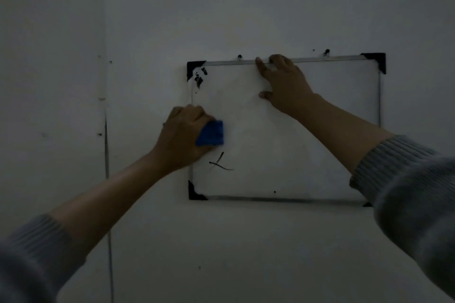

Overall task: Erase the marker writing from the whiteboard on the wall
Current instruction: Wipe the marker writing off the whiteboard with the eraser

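On a dim grey wall, seen from the head camera, a small whiteboard (295, 135) hangs with black plastic corners and a thin metal frame. The left hand (183, 138) is closed around a blue eraser (210, 133), pressing it flat on the board near the left edge, about midway up. The right hand (283, 83) lies open and spread on the upper middle of the board, fingertips hooked on the top rail, steadying it. Both forearms are bare below pushed-up grey knit sleeves.

Most of the surface looks clean. Marker writing remains in two places: a thin scrawl (219, 163) just below the eraser, and dark smudges (200, 77) in the top left corner. A tiny dot sits near the bottom edge.

The board seems to hang from two small pegs (327, 51) above the top rail. A hard sideways stroke could probably tilt it or lift it off if the right hand eases. In such low light, faint strokes might be missed, and a loaded eraser may smear ink.
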